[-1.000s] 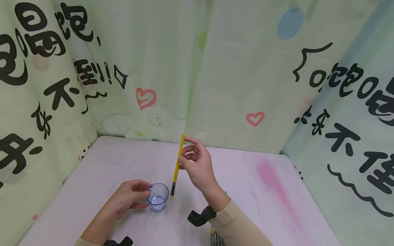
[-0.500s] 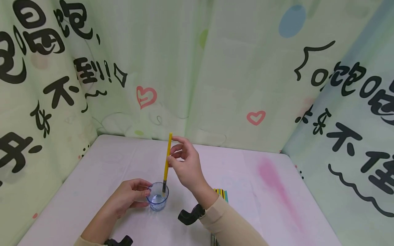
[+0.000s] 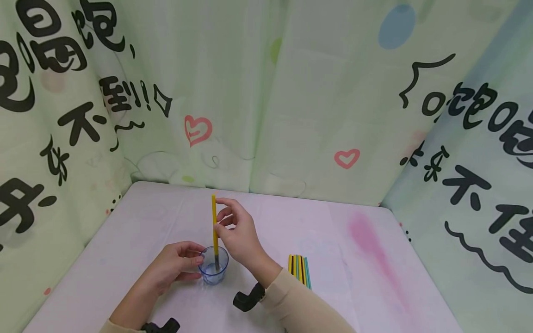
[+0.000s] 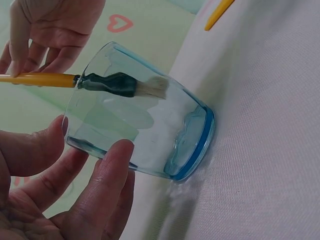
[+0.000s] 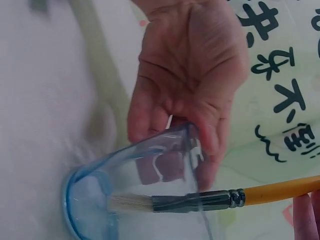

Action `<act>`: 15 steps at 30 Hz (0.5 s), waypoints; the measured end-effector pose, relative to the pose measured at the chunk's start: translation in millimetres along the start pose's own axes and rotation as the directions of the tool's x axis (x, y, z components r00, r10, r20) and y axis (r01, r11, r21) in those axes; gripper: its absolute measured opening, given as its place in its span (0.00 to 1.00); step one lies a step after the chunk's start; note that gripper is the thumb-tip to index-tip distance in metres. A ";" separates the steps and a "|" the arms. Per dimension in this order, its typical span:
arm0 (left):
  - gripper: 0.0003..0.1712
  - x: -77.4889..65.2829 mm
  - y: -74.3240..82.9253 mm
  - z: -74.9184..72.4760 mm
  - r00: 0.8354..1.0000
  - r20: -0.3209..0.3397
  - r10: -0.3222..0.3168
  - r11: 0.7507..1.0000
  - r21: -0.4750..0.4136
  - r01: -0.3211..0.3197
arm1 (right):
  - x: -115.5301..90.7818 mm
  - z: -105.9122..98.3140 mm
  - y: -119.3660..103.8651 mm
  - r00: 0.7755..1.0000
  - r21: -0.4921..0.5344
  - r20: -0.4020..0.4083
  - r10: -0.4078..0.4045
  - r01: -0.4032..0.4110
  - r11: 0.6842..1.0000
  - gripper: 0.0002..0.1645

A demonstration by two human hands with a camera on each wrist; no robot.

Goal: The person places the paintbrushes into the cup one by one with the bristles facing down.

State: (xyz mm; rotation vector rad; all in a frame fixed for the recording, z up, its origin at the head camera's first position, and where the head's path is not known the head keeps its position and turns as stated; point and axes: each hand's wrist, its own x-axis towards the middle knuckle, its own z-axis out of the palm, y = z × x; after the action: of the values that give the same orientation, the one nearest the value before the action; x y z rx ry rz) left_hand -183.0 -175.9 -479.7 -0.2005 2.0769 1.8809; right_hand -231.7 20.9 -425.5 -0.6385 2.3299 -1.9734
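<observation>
In the head view a clear bluish cup [image 3: 213, 278] stands on the table. My left hand [image 3: 176, 264] holds its left side, thumb and fingers around the rim and wall. A paintbrush with a yellow handle [image 3: 214, 212] is pinched, nearly upright, in my right hand [image 3: 239, 233], bristles down inside the cup. The left wrist view shows the dark metal ferrule and pale bristles [image 4: 152, 88] within the cup, above its thick base. A little clear liquid seems to lie at the bottom; whether the bristles touch it I cannot tell.
Several more brushes with yellow, black and teal handles [image 3: 297, 269] lie side by side right of the cup, partly hidden by my right sleeve [image 3: 304, 300]. A pale pink cloth [image 3: 374, 296] covers the table. Printed curtains [image 3: 266, 101] enclose its back and sides.
My right hand has brought the brush leftward, over the rim, then down into the cup. More of the lying brushes' handles show now. My left hand stays on the cup.
</observation>
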 end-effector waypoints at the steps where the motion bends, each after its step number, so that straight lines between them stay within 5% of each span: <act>1: 0.22 0.2 0.1 0.1 1.000 -0.003 -0.004 1.000 -0.001 0.004 | -0.1 1.6 1.9 1.000 -0.009 0.002 0.005 -0.005 1.000 0.34; 15: 0.23 2.3 -1.8 -0.9 1.000 0.000 -0.003 1.000 -0.018 0.003 | 0.1 16.1 12.1 0.998 -0.116 0.036 0.042 -0.038 0.993 0.34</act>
State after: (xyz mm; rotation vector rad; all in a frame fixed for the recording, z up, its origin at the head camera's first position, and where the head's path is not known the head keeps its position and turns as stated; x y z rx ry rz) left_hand -184.6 -176.7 -482.1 -0.2077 2.0601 1.8984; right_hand -230.8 7.1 -440.2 -0.6250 2.4276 -1.8045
